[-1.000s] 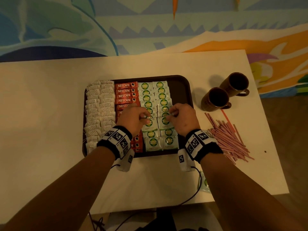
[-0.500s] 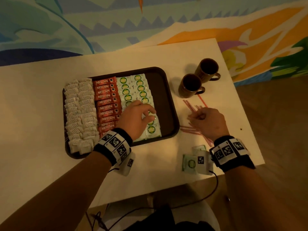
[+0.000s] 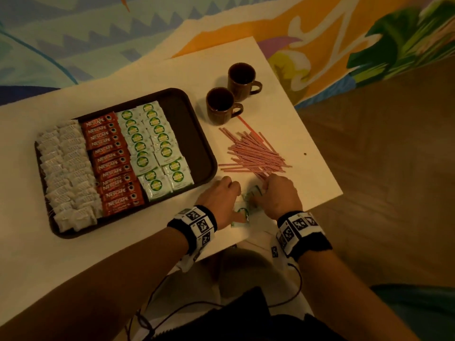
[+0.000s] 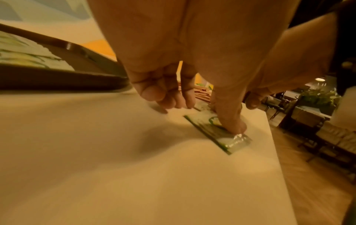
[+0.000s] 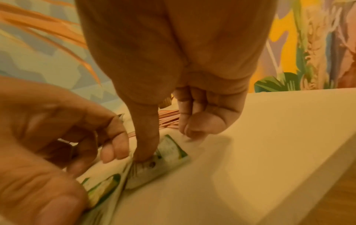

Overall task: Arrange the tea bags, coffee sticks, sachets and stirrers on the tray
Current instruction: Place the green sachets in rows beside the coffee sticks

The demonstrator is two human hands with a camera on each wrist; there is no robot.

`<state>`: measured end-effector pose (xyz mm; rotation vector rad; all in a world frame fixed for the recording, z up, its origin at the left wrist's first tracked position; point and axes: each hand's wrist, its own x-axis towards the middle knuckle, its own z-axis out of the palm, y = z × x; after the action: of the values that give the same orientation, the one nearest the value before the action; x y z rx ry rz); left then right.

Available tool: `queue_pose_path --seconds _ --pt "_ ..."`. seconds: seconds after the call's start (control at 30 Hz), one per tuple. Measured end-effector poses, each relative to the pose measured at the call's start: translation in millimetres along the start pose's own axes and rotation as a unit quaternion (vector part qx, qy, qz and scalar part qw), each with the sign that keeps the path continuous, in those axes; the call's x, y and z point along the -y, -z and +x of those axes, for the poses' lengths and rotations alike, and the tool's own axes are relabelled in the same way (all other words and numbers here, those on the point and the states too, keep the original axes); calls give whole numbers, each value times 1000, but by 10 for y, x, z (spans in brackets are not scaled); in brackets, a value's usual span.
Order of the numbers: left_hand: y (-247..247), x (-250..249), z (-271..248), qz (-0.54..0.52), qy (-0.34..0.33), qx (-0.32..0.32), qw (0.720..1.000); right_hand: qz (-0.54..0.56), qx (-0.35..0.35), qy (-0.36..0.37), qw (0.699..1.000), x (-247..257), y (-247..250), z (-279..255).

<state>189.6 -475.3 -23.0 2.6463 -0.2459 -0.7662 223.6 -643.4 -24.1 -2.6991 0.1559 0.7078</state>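
On a smooth cream table (image 3: 147,242) before a mural (image 3: 73,33), both hands (image 3: 221,200) (image 3: 280,195) press crinkly sachets (image 3: 242,215) with thumbs, at the tray's (image 3: 192,134) 4 o'clock.

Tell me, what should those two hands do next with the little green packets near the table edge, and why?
Probably lift them onto the tray. Both the left hand and right hand press loose green sachets flat on the table, while the sachet rows are already laid out on the tray.
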Motion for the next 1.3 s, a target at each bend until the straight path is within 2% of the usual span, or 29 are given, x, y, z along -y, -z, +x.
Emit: queue_pose_path --seconds 0.13,0.23,0.4,0.53,0.6,0.77,0.87,0.97,1.07,1.3 --pt "-126 -71 -4 19 1 -16 1000 -24 -13 9 1000 3 -95 -50" --pt "-120 -57 -19 2 14 -17 1000 -15 20 14 1000 31 -110 -14" --pt "1 152 -104 -113 75 -26 990 29 54 52 997 46 2 22" --pt "168 455 -237 -239 85 -82 964 135 52 118 982 171 99 19" --pt "278 595 -317 -259 82 -126 954 193 73 139 969 320 139 19" --pt "479 968 -525 -311 123 -217 917 217 96 198 951 703 173 71" --pt "544 1219 -655 -306 159 -247 905 248 119 198 941 902 129 142" --pt "566 1451 -774 -339 183 -274 881 257 114 196 939 1089 61 208" --pt "547 1621 -858 -343 210 -286 870 284 120 184 933 1236 -23 283" --pt "492 1850 -904 -375 242 -305 842 258 114 175 943 1502 -251 447"
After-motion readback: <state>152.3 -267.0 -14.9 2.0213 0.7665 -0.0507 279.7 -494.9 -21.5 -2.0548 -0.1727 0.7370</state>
